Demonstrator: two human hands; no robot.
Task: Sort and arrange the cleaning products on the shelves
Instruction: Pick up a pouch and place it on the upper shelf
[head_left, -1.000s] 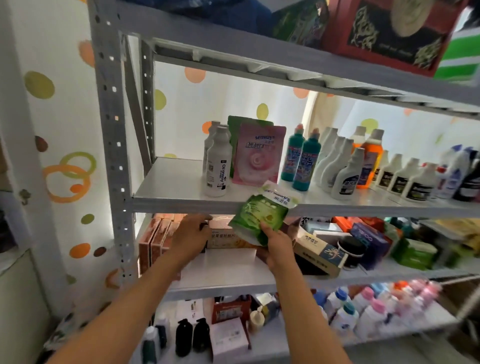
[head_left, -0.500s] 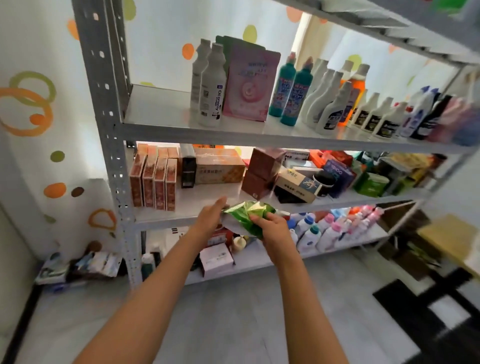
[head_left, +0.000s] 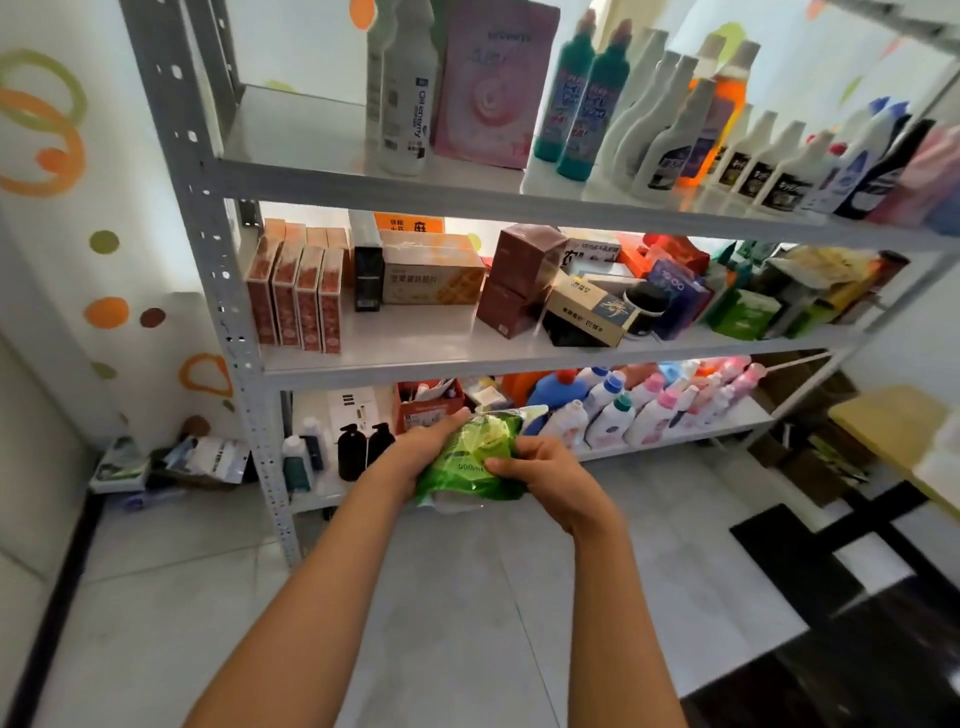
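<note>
Green pouch (head_left: 475, 457) held in both hands, in the air in front of the bottom shelf (head_left: 675, 436), clear of every shelf. Left hand (head_left: 423, 449) cups its left edge, fingers curled over the top. Right hand (head_left: 540, 470) pinches the right side, thumb on the front. Half a second ago the pouch sat level with the middle shelf (head_left: 467, 358) edge; now lower, nearer the pink-capped bottles (head_left: 670, 405). A second ago only the right hand held it, up by the top shelf, left hand on the boxes (head_left: 296, 296). View tilted further downward.
</note>
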